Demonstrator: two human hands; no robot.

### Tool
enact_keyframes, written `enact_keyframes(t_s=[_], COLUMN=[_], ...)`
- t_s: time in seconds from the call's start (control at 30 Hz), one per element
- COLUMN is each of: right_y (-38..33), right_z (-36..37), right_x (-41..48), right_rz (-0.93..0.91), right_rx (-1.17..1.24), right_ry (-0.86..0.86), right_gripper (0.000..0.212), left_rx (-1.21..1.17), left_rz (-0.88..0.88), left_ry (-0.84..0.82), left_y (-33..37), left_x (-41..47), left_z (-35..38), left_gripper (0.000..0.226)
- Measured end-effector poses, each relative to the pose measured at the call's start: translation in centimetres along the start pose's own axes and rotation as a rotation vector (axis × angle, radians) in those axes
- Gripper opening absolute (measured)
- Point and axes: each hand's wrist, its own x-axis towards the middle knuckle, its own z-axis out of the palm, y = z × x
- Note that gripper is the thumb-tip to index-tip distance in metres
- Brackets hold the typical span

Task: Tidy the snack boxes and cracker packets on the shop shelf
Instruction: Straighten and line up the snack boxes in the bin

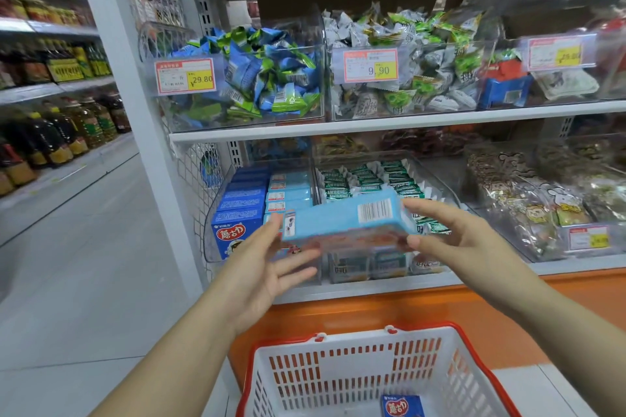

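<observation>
Light-blue snack box (pixel 338 220) sits in mid-air at the centre of your view, tilted, barcode side up, just in front of the lower shelf (pixel 372 285). Your left hand (pixel 267 264), at the box's 8 o'clock, is spread with straight fingers, fingertips against its left end. Your right hand (pixel 454 237), at 3 o'clock, grips the right end, fingers over the top and thumb (pixel 415 242) at the lower edge. Behind the box, at 10 o'clock, a clear bin holds dark-blue boxes (pixel 237 210) beside a row of matching light-blue boxes (pixel 289 191). At 12 o'clock, green cracker packets (pixel 366 179) fill the next bin. At 6 o'clock stands a white basket (pixel 338 337) with a red rim, one dark-blue box (pixel 402 405) lying inside.
</observation>
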Motion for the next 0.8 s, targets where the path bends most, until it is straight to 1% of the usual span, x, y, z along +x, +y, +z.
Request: enact_keyframes(t_s=[0.07, 0.1, 0.17, 0.2, 0.27, 0.37, 0.47, 0.57, 0.6, 0.67, 0.73, 0.8], right_y=[0.1, 0.2, 0.3, 0.4, 0.5, 0.5, 0.8, 0.9, 1.0, 1.2, 0.7, -0.2], right_z=[0.3, 0.5, 0.8, 0.9, 1.1, 0.8, 0.5, 0.4, 0.5, 0.3, 0.4, 0.5], right_x=[-0.1, -0.1, 0.0, 0.0, 0.0, -0.1, 0.0, 0.1, 0.0, 0.0, -0.1, -0.3], right_rz=[0.073, 0.095, 0.084, 0.074, 0.059, 0.076, 0.124, 0.18, 0.192, 0.16, 0.078, -0.005], right_rx=[0.204, 0.272, 0.276, 0.271, 0.311, 0.34, 0.287, 0.319, 0.303, 0.139, -0.04, -0.151], right_ry=[-0.047, -0.049, -0.013, 0.013, 0.036, -0.012, -0.037, -0.084, -0.113, -0.145, -0.147, -0.121], right_gripper=[0.029, 0.025, 0.016, 0.014, 0.013, 0.024, 0.045, 0.051, 0.051, 0.045, 0.044, 0.044], left_rx=[0.001, 0.014, 0.025, 0.023, 0.006, 0.006, 0.119, 0.247, 0.329, 0.477, 0.594, 0.748], left_rz=[0.028, 0.041, 0.056, 0.064, 0.083, 0.077, 0.118, 0.231, 0.273, 0.358, 0.431, 0.528], left_ry=[0.05, 0.07, 0.095, 0.101, 0.104, 0.094, 0.079, 0.026, 0.004, -0.042, -0.094, -0.143], left_y=[0.1, 0.0, -0.4, -0.5, -0.5, -0.4, -0.2, 0.2, 0.4, 0.5, 0.1, -0.5], left_x=[0.1, 0.1, 0.2, 0.2, 0.3, 0.5, 0.5, -0.1, -0.4, -0.8, -1.2, -1.5], left_z=[0.1, 0.1, 0.2, 0.3, 0.3, -0.2, -0.4, 0.3, 0.6, 1.2, 1.7, 1.8], left_gripper=[0.029, 0.022, 0.01, 0.011, 0.02, 0.039, 0.042, 0.046, 0.047, 0.044, 0.048, 0.054])
